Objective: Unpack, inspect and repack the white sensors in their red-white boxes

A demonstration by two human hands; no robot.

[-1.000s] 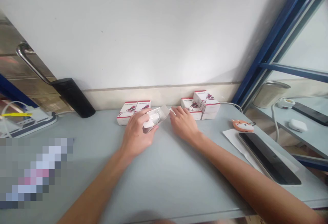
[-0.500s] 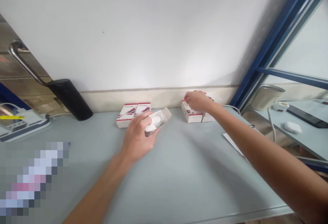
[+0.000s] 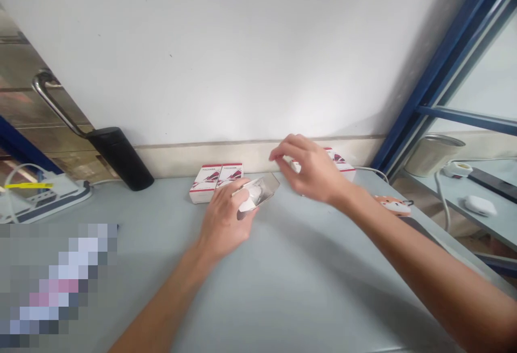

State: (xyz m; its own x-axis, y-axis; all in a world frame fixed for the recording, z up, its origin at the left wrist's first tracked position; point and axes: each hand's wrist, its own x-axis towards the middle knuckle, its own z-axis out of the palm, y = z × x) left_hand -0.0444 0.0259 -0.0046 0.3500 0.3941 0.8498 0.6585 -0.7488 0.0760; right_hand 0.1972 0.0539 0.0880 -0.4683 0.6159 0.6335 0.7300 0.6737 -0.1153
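My left hand [image 3: 228, 210] is closed around a small white cardboard box [image 3: 264, 199] held above the table. The box is tilted to the right with its end open, and something whitish or clear lies inside. My right hand [image 3: 305, 167] is raised just beyond the open end, apart from it, with thumb and fingertips brought together. Whatever it may hold is too small to make out. Behind my left hand, two red-and-white printed boxes [image 3: 217, 176] stand side by side by the wall. More red-and-white boxes [image 3: 342, 164] are partly hidden behind my right hand.
A black cylinder [image 3: 121, 159] stands at the left before a metal handle. Beside it lies a white power strip [image 3: 68, 196]. A blurred-out patch [image 3: 60, 288] covers the near left. Under my right forearm show an orange-and-white animal-shaped item [image 3: 391, 206] and a dark flat object. A blue frame [image 3: 424, 73] borders the right.
My right hand has come away from the right-hand boxes, moving left and toward the held box. My left hand keeps the box, almost in place. The view has shifted slightly.
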